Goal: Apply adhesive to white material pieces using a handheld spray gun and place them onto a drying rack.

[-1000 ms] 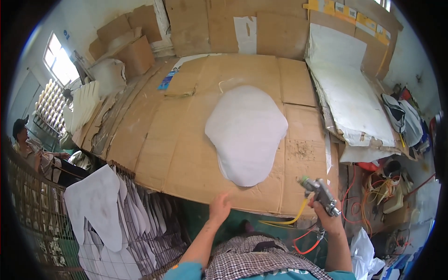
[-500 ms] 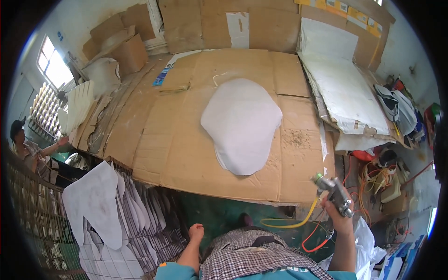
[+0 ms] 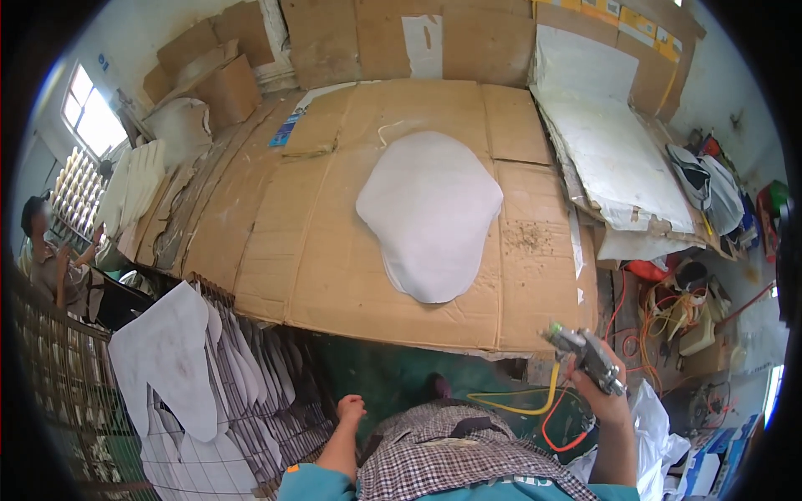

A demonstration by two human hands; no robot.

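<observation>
A metal spray gun [image 3: 591,357] with a green-tipped nozzle is in my right hand [image 3: 603,394], whose fingers wrap round it just off the table's near right edge. From the gun a yellow hose [image 3: 547,401] curves down and to the left. My left hand [image 3: 352,407] is held low in front of me, fingers curled in, and nothing shows in it. Beyond both hands, a light grey, rounded panel [image 3: 430,209] lies flat on the cardboard-covered table [image 3: 334,259], its narrower end toward me.
A wire rack [image 3: 288,409] at the left holds several similar grey pieces [image 3: 163,359]. Tangled orange hoses [image 3: 647,351] and a white plastic bag [image 3: 656,434] lie at the right. A white-covered bench [image 3: 626,175] stands far right. Another person [image 3: 50,259] is at the far left.
My right hand has moved slightly left with the spray gun. The left hand stays almost still. At the far left, the other person has drawn an arm in.
</observation>
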